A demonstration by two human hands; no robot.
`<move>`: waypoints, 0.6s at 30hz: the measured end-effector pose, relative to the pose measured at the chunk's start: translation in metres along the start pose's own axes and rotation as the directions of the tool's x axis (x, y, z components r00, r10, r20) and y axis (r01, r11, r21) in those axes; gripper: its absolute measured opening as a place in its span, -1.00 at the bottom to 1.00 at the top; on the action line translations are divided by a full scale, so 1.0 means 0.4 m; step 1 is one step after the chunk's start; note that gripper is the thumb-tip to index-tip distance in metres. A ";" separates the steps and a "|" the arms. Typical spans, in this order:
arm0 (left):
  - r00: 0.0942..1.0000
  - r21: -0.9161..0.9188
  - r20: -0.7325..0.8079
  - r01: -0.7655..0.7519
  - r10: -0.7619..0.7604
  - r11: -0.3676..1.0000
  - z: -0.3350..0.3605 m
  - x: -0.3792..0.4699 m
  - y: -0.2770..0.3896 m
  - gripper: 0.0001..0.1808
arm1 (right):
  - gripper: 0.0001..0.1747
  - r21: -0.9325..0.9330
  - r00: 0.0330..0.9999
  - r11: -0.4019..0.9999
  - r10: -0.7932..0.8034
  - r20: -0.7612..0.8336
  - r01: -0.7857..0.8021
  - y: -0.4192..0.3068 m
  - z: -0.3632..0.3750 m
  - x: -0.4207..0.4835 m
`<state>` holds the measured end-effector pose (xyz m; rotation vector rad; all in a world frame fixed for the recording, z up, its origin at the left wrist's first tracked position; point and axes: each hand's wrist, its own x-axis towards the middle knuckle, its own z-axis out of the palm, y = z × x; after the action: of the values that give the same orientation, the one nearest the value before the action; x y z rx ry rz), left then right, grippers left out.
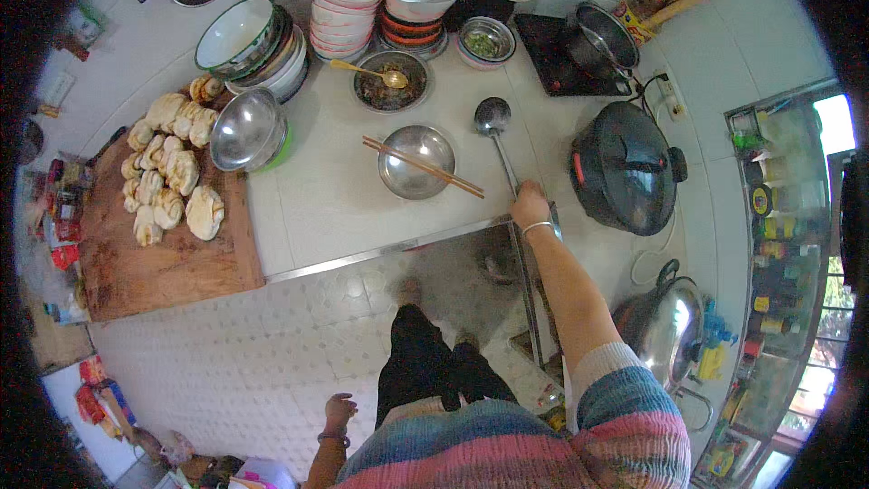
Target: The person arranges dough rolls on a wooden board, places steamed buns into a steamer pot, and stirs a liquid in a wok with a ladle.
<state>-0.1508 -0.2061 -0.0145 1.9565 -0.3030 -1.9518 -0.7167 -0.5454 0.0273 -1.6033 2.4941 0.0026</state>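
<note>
My right hand is closed on the handle end of a metal ladle, whose dark bowl rests on the pale tiled counter. To its left stands a steel bowl with wooden chopsticks laid across its rim. Behind that, a metal dish of dark food holds a gold-coloured spoon. My left hand hangs over the floor, away from the counter, its fingers slightly curled and holding nothing.
Twisted dough buns lie on a wooden board at left. Stacked bowls line the back. A dark pot sits by an induction cooktop; a black lidded cooker and a lidded wok stand at right.
</note>
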 end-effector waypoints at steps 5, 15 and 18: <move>0.997 -0.022 0.018 -0.068 0.069 0.997 -0.001 0.007 0.053 -0.74 | -0.79 0.444 0.930 0.873 0.030 0.367 -0.203 -0.012 -0.058 0.036; 0.855 0.369 0.279 -0.517 0.438 0.772 0.100 0.136 0.205 -0.77 | -0.90 0.917 0.912 -0.003 -0.111 0.395 -0.398 -0.036 -0.406 -0.226; 0.864 0.318 0.267 -0.498 0.428 0.807 0.211 0.172 0.331 -0.79 | -0.87 0.941 0.942 -0.081 -0.105 0.320 -0.329 0.039 -0.557 -0.433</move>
<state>-0.2199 -0.3628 -0.0236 1.6803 -1.1750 -1.8266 -0.6934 -0.4040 0.2708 -0.5175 1.3752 -1.2261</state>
